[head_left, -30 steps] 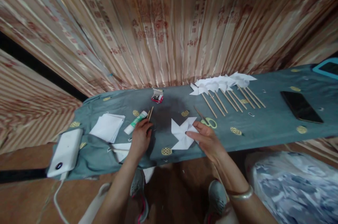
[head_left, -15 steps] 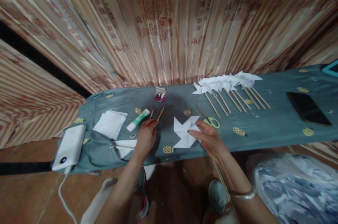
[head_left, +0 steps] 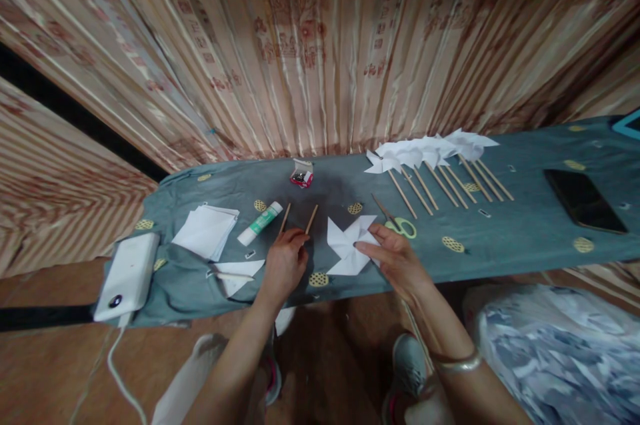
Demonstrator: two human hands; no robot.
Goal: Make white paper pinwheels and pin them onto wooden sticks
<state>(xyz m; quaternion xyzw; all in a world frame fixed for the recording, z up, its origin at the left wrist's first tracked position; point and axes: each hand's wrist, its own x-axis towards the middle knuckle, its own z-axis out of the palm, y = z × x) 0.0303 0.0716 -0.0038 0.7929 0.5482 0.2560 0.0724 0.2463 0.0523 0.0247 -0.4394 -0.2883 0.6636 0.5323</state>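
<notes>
A folded white paper pinwheel (head_left: 347, 245) lies on the blue-grey cloth (head_left: 500, 238) in front of me. My right hand (head_left: 393, 258) pinches its right edge with thumb and fingers. My left hand (head_left: 286, 261) is closed on a thin wooden stick (head_left: 311, 219) whose tip points away from me; a second stick (head_left: 285, 217) lies just left of it. A white and green glue stick (head_left: 260, 223) lies left of the sticks. Green-handled scissors (head_left: 400, 225) rest just beyond my right hand.
A row of finished white pinwheels on wooden sticks (head_left: 435, 165) lies at the back right. A stack of white paper squares (head_left: 206, 230) and a white power bank (head_left: 127, 276) sit at left. A small red box (head_left: 301, 176) stands at the back, a dark phone (head_left: 583, 200) at right.
My left hand has picked one stick from the pair and shifted it right, toward the pinwheel. My right hand stays on the pinwheel's edge.
</notes>
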